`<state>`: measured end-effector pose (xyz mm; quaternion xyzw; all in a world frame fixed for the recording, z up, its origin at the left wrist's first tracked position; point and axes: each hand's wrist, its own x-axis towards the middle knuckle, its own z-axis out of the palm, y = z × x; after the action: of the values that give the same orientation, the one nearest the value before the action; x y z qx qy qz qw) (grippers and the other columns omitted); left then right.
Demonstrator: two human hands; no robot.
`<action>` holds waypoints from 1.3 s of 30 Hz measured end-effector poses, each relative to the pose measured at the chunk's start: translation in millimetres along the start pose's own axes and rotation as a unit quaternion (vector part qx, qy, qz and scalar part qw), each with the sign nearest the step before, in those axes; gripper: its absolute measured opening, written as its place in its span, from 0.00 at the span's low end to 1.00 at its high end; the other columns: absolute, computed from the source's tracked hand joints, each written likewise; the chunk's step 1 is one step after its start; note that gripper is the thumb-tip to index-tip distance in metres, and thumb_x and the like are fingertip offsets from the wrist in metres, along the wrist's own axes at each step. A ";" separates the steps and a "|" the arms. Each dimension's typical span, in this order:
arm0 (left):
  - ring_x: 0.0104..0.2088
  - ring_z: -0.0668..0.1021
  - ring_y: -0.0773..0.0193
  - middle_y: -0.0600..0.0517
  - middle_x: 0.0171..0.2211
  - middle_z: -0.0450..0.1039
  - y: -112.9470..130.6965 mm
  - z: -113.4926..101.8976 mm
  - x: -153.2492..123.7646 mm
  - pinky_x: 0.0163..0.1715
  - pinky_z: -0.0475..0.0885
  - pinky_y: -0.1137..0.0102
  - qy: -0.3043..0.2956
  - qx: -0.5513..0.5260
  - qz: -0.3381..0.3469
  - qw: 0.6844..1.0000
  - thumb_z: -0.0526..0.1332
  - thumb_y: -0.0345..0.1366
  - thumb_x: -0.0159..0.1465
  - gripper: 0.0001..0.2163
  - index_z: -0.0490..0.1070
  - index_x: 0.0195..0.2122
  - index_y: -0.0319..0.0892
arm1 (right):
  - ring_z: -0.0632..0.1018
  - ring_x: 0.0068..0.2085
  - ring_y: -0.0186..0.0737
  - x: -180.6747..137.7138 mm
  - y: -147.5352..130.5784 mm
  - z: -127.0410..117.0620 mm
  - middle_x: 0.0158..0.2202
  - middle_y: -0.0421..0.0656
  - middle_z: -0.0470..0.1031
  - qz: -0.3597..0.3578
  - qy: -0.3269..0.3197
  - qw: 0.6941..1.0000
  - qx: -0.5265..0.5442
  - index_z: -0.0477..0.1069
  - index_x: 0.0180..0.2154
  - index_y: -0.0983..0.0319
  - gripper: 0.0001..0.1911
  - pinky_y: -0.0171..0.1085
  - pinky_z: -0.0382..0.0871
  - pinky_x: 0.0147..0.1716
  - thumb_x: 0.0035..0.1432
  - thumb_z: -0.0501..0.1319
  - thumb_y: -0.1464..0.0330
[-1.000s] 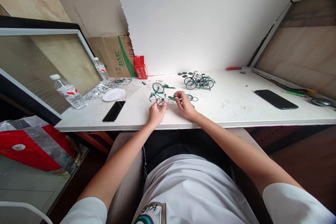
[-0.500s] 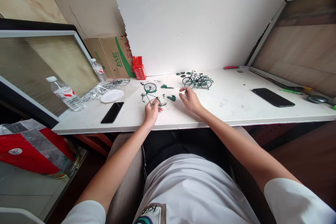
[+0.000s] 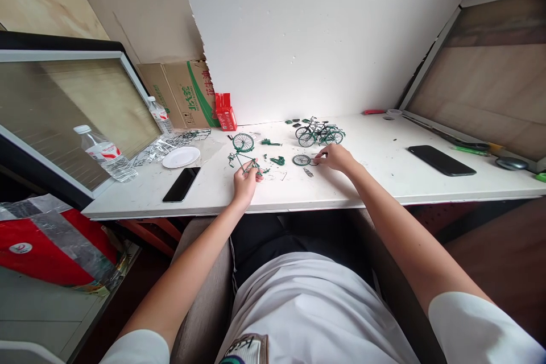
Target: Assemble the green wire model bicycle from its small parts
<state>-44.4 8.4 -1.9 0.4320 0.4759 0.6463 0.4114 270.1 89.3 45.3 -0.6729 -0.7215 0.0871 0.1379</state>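
Two or more model bicycles (image 3: 319, 133) stand just right of centre in the frame, looking complete, while another seems only partly built. Your left hand (image 3: 245, 183), near mid-frame, pinches its green frame (image 3: 246, 157); a first wheel (image 3: 243, 142) lies against that, whether fitted I cannot tell. Your right hand (image 3: 336, 157), well apart from the left, has its fingertips at a thin hoop (image 3: 313, 165); its grip is unclear. A second wheel (image 3: 301, 160) and green parts (image 3: 278, 161) lie loose around the centre, apparently left to add.
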 end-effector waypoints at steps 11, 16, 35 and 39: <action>0.27 0.79 0.67 0.46 0.36 0.81 3.3 0.2 -1.5 0.30 0.73 0.72 -0.007 0.007 -0.007 1.000 0.63 0.33 0.60 0.23 0.78 0.57 0.35 | 0.81 0.44 0.52 -7.0 -16.3 7.7 0.45 0.55 0.82 -0.002 0.007 0.996 -0.084 0.80 0.44 0.64 0.11 0.40 0.69 0.39 0.67 0.60 0.67; 0.28 0.79 0.67 0.46 0.38 0.82 5.4 0.8 -3.0 0.31 0.73 0.71 -0.013 0.006 -0.010 1.000 0.64 0.33 0.59 0.22 0.79 0.55 0.36 | 0.80 0.43 0.54 -6.8 -18.4 7.2 0.43 0.55 0.81 0.026 0.088 0.994 -0.055 0.77 0.44 0.63 0.10 0.42 0.69 0.39 0.65 0.60 0.67; 0.31 0.76 0.67 0.47 0.33 0.80 22.0 13.0 -24.1 0.36 0.71 0.69 -0.181 -0.137 -0.136 0.964 0.67 0.32 0.55 0.25 0.78 0.55 0.34 | 0.56 0.24 0.33 -50.0 -96.2 6.8 0.21 0.35 0.56 -0.150 0.094 0.899 0.400 0.72 0.35 0.60 0.21 0.37 0.51 0.26 0.61 0.65 0.48; 0.31 0.76 0.66 0.48 0.34 0.80 16.4 11.4 -22.4 0.39 0.71 0.68 -0.218 -0.135 -0.117 0.960 0.67 0.31 0.55 0.21 0.79 0.52 0.35 | 0.58 0.26 0.34 -57.9 -105.9 15.5 0.23 0.35 0.56 -0.177 0.110 0.898 0.387 0.74 0.36 0.61 0.19 0.37 0.53 0.28 0.63 0.63 0.51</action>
<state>-29.1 -13.1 12.3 0.4444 0.3305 0.5421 0.6321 168.2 24.2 58.8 -0.4334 -0.7182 0.2590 0.4788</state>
